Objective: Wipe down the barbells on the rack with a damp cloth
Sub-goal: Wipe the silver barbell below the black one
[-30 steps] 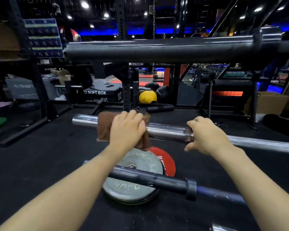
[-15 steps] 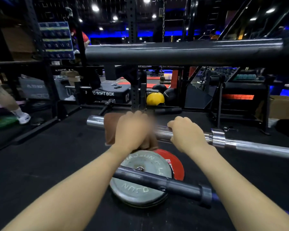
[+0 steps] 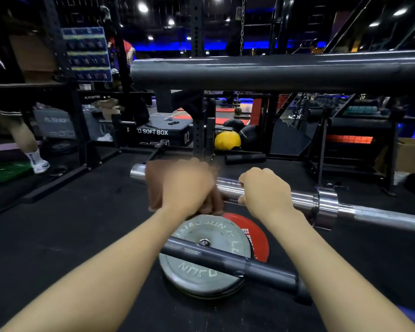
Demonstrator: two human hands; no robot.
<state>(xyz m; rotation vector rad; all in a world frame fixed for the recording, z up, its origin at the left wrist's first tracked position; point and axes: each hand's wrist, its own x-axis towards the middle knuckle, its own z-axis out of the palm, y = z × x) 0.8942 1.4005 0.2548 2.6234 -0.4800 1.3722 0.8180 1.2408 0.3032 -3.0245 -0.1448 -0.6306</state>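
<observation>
A: Where's the bar against the hands?

B: The chrome barbell [image 3: 304, 200] runs from the middle out to the right edge. The left hand [image 3: 187, 185] is curled over the brown cloth [image 3: 153, 185], which wraps the sleeve close to its left tip. The right hand [image 3: 265, 191] grips the bare sleeve just right of the cloth, left of the collar [image 3: 326, 207].

A: Anything different from before?

B: The hands sit closer together than a second ago; then the right hand was out by the collar, now the collar shows clear beyond it. The cloth hand is blurred.

A: What's near them?

B: A black barbell [image 3: 237, 267] lies nearer, across a grey plate [image 3: 201, 271] and a red plate [image 3: 254, 233] on the floor. A thick dark bar [image 3: 273, 70] crosses above.

A: Any writing?

B: The far black box [image 3: 158, 133] reads "SOFT BOX" and "02". The grey plate's raised letters end in "SUN"; the rest I can't read. The red plate's white word is cut off.
</observation>
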